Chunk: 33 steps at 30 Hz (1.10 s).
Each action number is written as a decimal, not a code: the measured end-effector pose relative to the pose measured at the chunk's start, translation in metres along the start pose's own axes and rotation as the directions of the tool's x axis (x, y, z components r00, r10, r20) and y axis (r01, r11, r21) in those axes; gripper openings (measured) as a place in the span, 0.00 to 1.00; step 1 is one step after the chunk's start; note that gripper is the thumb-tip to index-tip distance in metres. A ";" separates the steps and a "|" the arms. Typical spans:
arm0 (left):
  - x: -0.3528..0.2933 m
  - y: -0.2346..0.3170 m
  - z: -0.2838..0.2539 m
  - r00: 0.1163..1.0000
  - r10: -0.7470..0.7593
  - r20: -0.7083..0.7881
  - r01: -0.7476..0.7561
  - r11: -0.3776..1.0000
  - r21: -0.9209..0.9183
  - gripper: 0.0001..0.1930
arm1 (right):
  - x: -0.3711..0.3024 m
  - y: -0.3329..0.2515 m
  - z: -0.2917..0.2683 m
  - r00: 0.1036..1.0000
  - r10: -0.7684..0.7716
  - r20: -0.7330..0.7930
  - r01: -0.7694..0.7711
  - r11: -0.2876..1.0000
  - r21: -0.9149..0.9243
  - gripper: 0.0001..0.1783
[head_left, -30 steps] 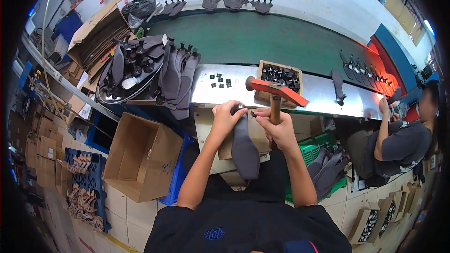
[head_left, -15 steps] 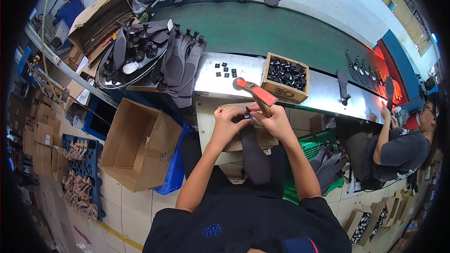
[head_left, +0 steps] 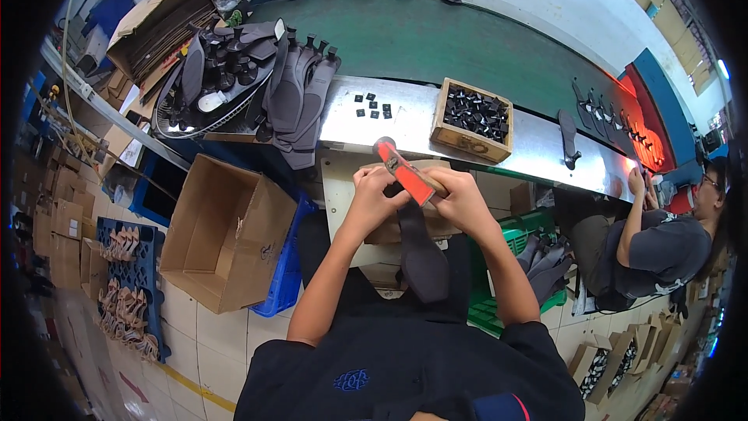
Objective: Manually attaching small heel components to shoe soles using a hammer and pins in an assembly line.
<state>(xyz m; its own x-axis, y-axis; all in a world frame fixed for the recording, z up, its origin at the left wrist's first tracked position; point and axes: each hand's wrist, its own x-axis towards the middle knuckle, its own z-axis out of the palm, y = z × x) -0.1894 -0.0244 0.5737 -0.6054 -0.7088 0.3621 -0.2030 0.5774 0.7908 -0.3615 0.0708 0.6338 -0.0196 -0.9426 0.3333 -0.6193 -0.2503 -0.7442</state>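
Observation:
A dark grey shoe sole [head_left: 423,265] lies lengthwise in front of me, its wide toe part toward my body. My left hand [head_left: 372,201] is closed round its far, heel end. My right hand [head_left: 461,203] is shut on the wooden handle of a hammer, whose red-orange head [head_left: 407,174] hangs over the heel end between both hands. The hammer head hides the heel end and my left fingertips. Small black square pieces [head_left: 374,107] lie on the metal ledge beyond my left hand. Below the sole, part of a worn wooden block [head_left: 386,231] shows.
A wooden box [head_left: 471,147] of small black pieces stands on the metal ledge [head_left: 413,129]. Piled soles [head_left: 300,97] rest at the left, above a cardboard box [head_left: 214,253]. Beyond runs a green conveyor belt [head_left: 405,39]. At right, another person [head_left: 666,245] sits near a green crate [head_left: 499,308].
The hammer head has come lower and turned, now covering the heel end that showed between my fingers. My right hand has tilted with it, while my left stays at the heel.

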 end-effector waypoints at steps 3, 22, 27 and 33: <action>0.000 -0.001 0.001 0.999 0.031 -0.007 -0.031 0.999 -0.031 0.16 | -0.002 0.002 0.004 0.999 0.033 -0.029 -0.033 0.999 -0.011 0.16; 0.004 0.004 0.005 0.995 -0.099 0.033 0.104 0.931 -0.350 0.13 | -0.072 -0.073 -0.013 0.982 0.090 -0.167 -0.100 0.994 -0.048 0.31; 0.003 -0.003 0.008 0.998 -0.050 0.047 0.062 0.945 -0.321 0.12 | -0.079 -0.067 -0.013 0.991 0.058 -0.118 -0.073 0.989 -0.125 0.32; -0.002 -0.005 0.008 0.994 -0.100 0.049 0.110 0.937 -0.331 0.15 | -0.084 -0.066 -0.004 0.966 -0.071 -0.248 0.033 0.987 -0.154 0.33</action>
<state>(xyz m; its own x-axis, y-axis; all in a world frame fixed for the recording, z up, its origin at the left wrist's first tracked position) -0.1936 -0.0228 0.5657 -0.6193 -0.7420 0.2569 -0.0024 0.3289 0.9444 -0.3218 0.1674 0.6574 -0.1696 -0.8384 0.5180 -0.7333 -0.2438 -0.6347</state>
